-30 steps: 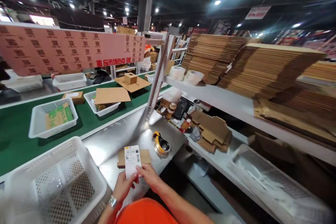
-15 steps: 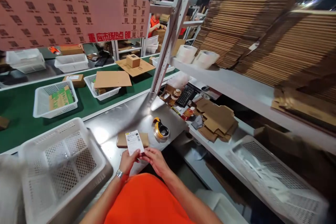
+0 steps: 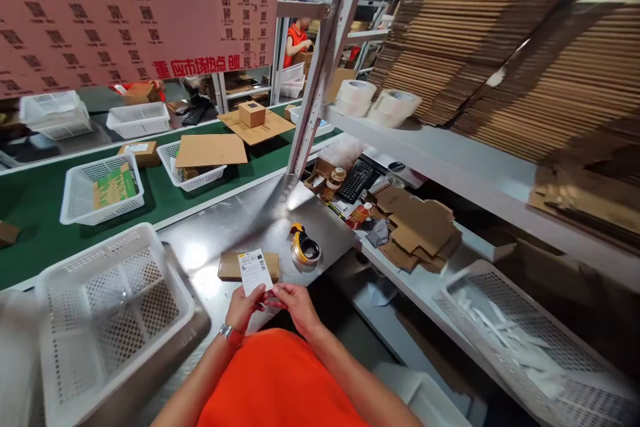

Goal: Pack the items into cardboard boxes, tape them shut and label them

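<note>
white and printed, a label [image 3: 255, 271] was clamped at its lower edge by the left hand [image 3: 244, 307] and right hand [image 3: 299, 303], partly hiding a brown carton [image 3: 229, 266] towards the near edge of the metal table [image 3: 235, 213]; the step looked like reading or steadying it; the next move seemed to call for an even hold.

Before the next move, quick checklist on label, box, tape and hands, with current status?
1. Label gripped: ok, left hand and right hand at its near edge.
2. Print facing the wearer: ok.
3. Box on the metal table: ok, just beyond the hands.
4. Label clear of box: cannot tell; they overlap in view.
5. Tape dispenser on table: ok, right of the box.
6. A hand free: not ok, both on the label.
</note>
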`<state>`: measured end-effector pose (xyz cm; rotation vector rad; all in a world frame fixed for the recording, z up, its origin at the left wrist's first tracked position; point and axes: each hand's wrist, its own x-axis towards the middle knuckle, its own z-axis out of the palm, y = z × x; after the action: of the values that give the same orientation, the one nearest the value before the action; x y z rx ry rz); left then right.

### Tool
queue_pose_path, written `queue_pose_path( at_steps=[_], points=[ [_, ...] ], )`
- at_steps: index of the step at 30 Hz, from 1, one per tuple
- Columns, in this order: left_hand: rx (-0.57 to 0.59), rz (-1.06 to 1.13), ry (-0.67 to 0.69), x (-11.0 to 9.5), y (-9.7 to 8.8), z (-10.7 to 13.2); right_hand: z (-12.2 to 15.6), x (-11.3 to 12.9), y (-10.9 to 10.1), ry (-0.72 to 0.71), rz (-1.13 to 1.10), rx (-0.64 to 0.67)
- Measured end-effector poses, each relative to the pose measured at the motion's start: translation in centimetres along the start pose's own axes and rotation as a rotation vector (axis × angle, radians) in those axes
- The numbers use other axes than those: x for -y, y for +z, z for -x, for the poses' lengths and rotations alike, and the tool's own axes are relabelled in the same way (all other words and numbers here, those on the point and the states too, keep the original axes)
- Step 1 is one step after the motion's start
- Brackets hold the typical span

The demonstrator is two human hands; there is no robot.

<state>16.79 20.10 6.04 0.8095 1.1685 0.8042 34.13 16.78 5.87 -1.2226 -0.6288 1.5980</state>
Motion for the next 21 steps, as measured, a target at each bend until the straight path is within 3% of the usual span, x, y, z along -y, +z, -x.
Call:
queue_pose_path(
  at_steps=[3,5,7,9,11,14,21],
  points=[
    [-0.165,-0.178,0.015,0.7,0.0,-0.3,-0.1,-0.2,-0.5,-0.017,0.044,-0.040],
    [-0.283,-0.339,0.151,0.9,0.1,-0.1,-0.1,-0.3,-0.7,-0.032,0.067,-0.058],
    [-0.225,-0.455,0.322,0.7,0.2,0.3,-0.1,-0.3,-1.0,-0.043,0.105,-0.048],
    [-0.064,-0.499,0.405,0.3,0.6,0.9,0.0,-0.2,-1.4,-0.054,0.163,-0.012],
    [0.035,-0.507,0.391,0.0,1.1,1.4,0.1,-0.2,-2.0,-0.059,0.233,0.026],
    [0.064,-0.540,0.339,0.3,1.8,1.6,-0.1,-0.4,-3.3,-0.076,0.380,0.066],
    [-0.028,-0.508,0.169,1.4,2.9,-0.2,-1.0,-0.4,-5.1,-0.162,0.572,0.108]
  ],
)
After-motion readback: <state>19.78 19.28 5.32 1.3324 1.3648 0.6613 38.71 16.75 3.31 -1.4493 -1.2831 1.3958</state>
